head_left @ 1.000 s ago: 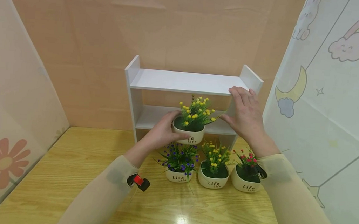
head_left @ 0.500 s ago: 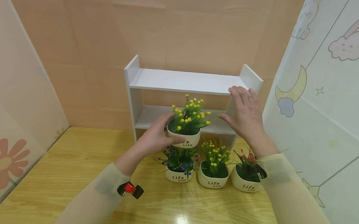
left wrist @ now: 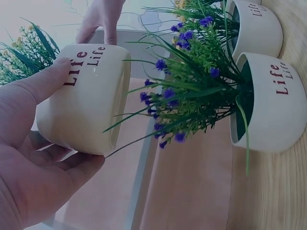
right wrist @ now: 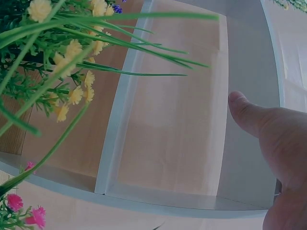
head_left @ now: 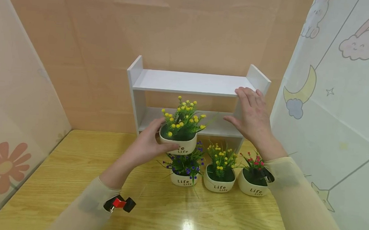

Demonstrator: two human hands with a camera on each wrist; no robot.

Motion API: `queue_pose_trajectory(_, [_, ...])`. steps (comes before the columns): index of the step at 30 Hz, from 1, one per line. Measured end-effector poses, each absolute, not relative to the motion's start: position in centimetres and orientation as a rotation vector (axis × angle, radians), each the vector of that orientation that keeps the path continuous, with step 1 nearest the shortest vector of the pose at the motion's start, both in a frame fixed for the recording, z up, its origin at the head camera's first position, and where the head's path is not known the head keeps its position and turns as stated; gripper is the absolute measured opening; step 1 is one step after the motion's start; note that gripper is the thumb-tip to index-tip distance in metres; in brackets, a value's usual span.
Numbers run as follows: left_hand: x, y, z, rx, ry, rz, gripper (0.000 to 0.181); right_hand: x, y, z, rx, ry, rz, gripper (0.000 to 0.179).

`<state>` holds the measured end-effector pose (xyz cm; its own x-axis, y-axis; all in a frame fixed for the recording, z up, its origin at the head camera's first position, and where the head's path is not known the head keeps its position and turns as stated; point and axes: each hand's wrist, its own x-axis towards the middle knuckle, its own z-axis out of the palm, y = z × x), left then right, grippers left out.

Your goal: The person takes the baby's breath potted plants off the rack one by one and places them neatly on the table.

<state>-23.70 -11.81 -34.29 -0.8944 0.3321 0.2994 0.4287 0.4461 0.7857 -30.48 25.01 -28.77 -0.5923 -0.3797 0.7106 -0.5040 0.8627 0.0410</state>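
Note:
My left hand (head_left: 148,143) grips a white oval pot (head_left: 185,145) of yellow flowers, thumb across its printed front and fingers around the side. It is held up in front of the white shelf (head_left: 187,82), overlapping the purple-flowered pot (head_left: 183,180) in the head view. In the left wrist view the held pot (left wrist: 88,105) is off the tabletop. My right hand (head_left: 253,115) rests its fingers over the front edge of the top board at the right end. Its thumb (right wrist: 252,112) sticks out sideways, apart from the board.
Beside the purple-flowered pot, a second yellow-flowered pot (head_left: 218,185) and a red-flowered pot (head_left: 252,188) stand in a row on the wooden table (head_left: 79,164), before the shelf. A patterned wall panel (head_left: 344,106) rises at the right, and an orange backdrop (head_left: 88,49) hangs behind.
My left hand has carried the yellow-flowered pot left and slightly down, away from the middle of the shelf. My right hand has stayed on the top board.

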Motion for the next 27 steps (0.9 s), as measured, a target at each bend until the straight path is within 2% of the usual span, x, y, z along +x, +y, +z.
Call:
queue_pose_trajectory(4, [-23.4, -12.9, -34.4, -0.707, -2.546, -1.461, 0.079, -30.5, 24.9, -28.7, 0.636, -2.275, 0.213, 0.099])
queue_pose_trajectory(11, [-22.4, -15.3, -34.5, -0.697, -2.51, -1.54, 0.07, -30.4, 24.8, -28.6, 0.638, -2.281, 0.221, 0.099])
queue_pose_trajectory(19, [-21.2, -18.4, -34.7, -0.651, -2.495, -1.549, 0.077, -30.5, 24.8, -28.5, 0.619, -2.317, 0.212, 0.1])
queue_pose_trajectory(27, [-20.9, -20.5, -35.2, -0.609, -2.502, -1.493, 0.07, -30.3, 25.1, -28.4, 0.599, -2.333, 0.2, 0.101])
